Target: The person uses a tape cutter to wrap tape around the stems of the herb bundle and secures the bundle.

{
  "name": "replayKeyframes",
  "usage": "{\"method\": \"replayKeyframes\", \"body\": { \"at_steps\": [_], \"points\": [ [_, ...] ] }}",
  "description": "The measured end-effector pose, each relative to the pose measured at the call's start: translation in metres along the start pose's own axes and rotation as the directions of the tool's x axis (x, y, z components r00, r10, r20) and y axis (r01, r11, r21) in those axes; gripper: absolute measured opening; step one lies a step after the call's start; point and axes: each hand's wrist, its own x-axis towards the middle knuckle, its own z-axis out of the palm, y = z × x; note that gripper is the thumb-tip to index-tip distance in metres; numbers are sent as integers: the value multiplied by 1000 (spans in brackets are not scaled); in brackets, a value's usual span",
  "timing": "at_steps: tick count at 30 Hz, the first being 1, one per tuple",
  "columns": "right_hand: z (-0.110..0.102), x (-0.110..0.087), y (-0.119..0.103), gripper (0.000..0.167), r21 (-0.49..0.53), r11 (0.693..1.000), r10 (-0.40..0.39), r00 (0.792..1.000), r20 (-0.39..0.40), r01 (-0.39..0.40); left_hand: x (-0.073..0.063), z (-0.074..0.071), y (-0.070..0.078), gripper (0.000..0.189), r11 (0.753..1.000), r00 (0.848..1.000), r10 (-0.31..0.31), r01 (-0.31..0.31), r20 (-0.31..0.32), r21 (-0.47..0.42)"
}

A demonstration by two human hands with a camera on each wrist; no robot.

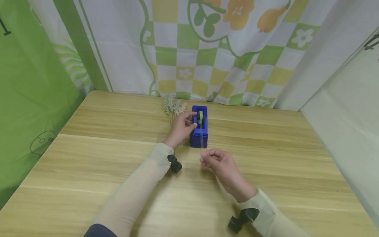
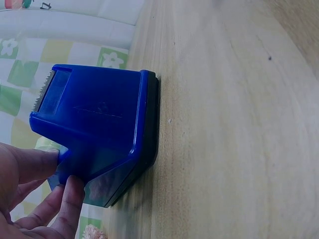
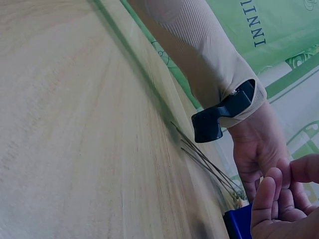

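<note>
A blue tape dispenser point(image 1: 194, 141) stands on the wooden table, its serrated cutter edge point(image 2: 44, 91) showing in the left wrist view. Inside it sits a small roll of tape point(image 1: 200, 117). My left hand point(image 1: 181, 129) holds the dispenser by its left side, thumb and fingers against the wall near the roll. From the roll a clear strip of tape point(image 1: 202, 142) runs over the front toward me. Its end is at my right hand point(image 1: 222, 168), whose thumb and fingertips pinch it, just in front of the dispenser.
Sprigs of dried flowers point(image 1: 169, 106) lie left of the dispenser, partly behind my left hand; their thin stems point(image 3: 207, 164) appear in the right wrist view. A checked curtain point(image 1: 204, 65) hangs along the table's far edge. Black camera mounts point(image 1: 174, 164) sit on both wrists.
</note>
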Motion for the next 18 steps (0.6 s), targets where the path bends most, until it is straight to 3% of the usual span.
{"method": "replayKeyframes", "body": {
  "at_steps": [18],
  "points": [
    [2,-14,4,5,45,999,20,1000,13,-20,-1,-1,1,44,1000,1000,-4,4,4,8]
  ]
}}
